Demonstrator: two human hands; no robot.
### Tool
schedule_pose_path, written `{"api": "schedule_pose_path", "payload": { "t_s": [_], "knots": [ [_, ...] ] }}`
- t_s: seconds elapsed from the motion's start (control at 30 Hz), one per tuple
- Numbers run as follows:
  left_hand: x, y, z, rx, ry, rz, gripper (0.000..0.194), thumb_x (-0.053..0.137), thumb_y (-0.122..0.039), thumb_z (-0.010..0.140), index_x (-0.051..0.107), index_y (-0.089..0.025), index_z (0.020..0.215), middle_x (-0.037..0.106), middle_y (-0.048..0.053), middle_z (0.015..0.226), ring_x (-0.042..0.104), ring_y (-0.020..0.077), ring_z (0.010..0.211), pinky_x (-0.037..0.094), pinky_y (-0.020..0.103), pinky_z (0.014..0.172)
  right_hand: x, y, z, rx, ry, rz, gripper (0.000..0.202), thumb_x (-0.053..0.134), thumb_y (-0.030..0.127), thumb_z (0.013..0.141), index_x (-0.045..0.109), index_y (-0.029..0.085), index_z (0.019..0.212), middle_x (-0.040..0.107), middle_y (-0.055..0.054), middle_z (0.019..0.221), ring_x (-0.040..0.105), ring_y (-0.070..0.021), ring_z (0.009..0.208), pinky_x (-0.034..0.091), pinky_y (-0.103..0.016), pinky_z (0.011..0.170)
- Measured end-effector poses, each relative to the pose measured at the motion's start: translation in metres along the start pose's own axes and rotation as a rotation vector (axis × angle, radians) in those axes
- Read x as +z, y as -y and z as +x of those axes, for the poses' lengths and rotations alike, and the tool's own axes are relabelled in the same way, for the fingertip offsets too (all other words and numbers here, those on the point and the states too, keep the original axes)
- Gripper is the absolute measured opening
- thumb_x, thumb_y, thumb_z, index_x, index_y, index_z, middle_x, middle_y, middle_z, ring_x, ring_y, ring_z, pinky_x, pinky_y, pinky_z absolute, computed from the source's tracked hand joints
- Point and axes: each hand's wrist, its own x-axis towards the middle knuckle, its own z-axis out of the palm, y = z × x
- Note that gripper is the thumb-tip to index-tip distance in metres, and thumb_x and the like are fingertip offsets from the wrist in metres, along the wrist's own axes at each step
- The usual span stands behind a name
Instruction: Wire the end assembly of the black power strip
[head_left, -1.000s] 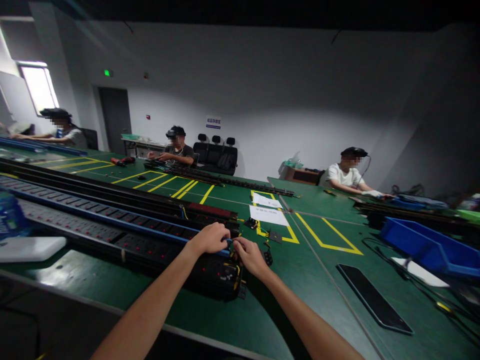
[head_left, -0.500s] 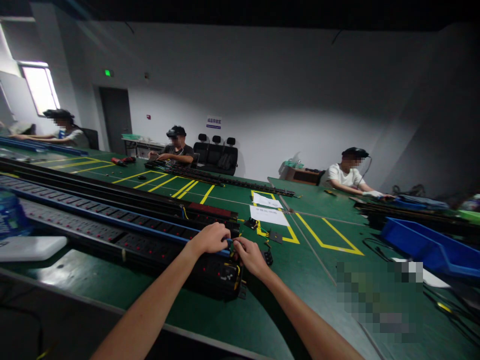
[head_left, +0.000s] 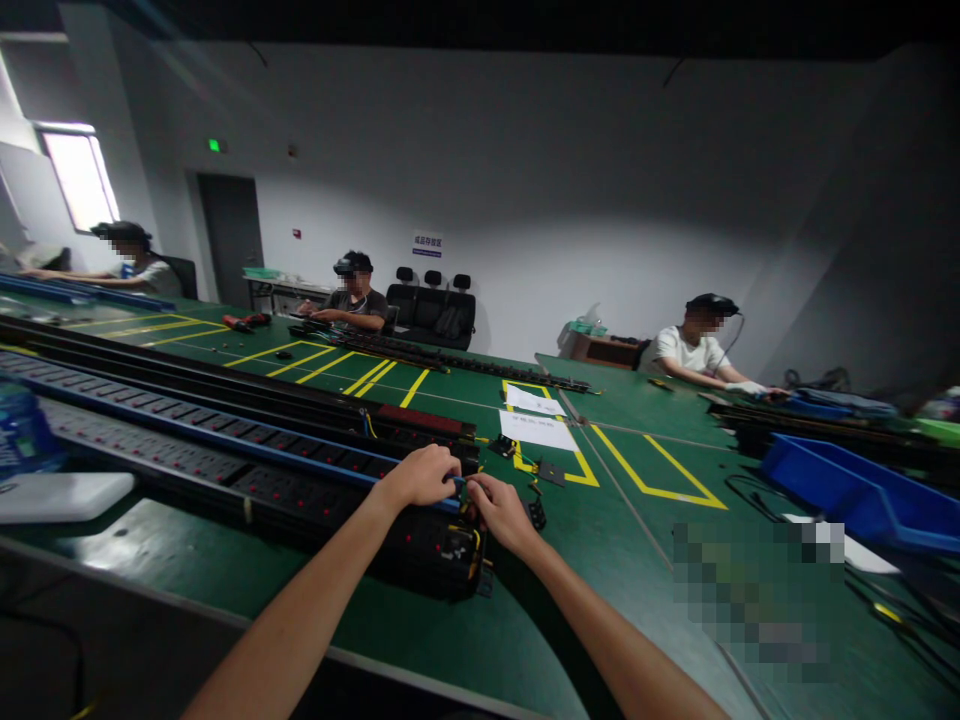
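Observation:
My left hand (head_left: 426, 478) is closed at the right end of a long black power strip with a blue edge (head_left: 352, 457). Close beside it, my right hand (head_left: 499, 508) pinches with thumb and forefinger. The fingers meet around something small; a bit of blue shows between them, too small to name. Yellow wires (head_left: 475, 545) come out of the end of the nearer black power strip (head_left: 424, 545), just below my hands. Beyond my right hand, a small black socket piece (head_left: 537, 516) and a dark square plate (head_left: 551, 472) lie with wires.
Paper sheets (head_left: 538, 430) lie on the green table (head_left: 615, 560) beyond my hands. At right stand a blue bin (head_left: 862, 490) and black cables (head_left: 862, 590). A white box (head_left: 64, 497) sits at left. Three co-workers sit across the table, one at right (head_left: 694, 350).
Both my hands stay nearly still at the strip's end. The co-workers shift only slightly.

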Motion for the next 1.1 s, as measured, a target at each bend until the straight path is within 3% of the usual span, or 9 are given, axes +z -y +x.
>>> {"api": "schedule_pose_path", "payload": {
  "t_s": [1.1],
  "knots": [
    [0.0006,0.0001,0.0001,0.006,-0.009,0.007,0.022,0.055,-0.022,0.082,0.073,-0.020,0.093,0.068,0.007,0.090,0.063,0.0222,0.090,0.047,0.030,0.080,-0.0004,0.0000,0.0003,0.024,0.012,-0.008,0.037,0.041,0.043,0.098,0.068,0.017,0.098,0.064,-0.001,0.062,0.057,-0.0135,0.045,0.042,-0.022,0.046]
  ]
}}
